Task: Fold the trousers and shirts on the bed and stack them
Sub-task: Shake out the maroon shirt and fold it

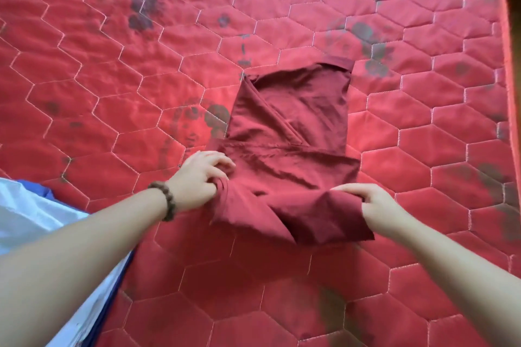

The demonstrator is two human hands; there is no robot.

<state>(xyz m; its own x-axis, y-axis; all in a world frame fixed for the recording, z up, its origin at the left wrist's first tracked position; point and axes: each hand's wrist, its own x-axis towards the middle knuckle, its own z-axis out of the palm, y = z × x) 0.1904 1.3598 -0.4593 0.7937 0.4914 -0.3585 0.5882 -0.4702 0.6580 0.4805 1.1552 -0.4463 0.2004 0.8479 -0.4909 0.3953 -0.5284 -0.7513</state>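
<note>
Two hands, left hand (200, 177) and right hand (372, 203), grip one maroon garment (290, 127).

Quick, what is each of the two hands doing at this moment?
Left hand: closed, gripping the near left edge of the dark red garment.
Right hand: closed, pinching the near right edge of the same garment.

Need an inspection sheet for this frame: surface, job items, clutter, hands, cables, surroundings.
Surface: red quilted mattress, hexagon stitching, dark stains.
Job's things: one maroon garment, partly folded, near edge lifted. No stack in view.
Clutter: white and blue fabric at the lower left edge.
Hands: left hand grips the garment's near left edge, beaded bracelet on the wrist; right hand pinches the near right edge.
Cables: nothing seen.
Surroundings: dark strip past the mattress's right edge, unclear.
</note>
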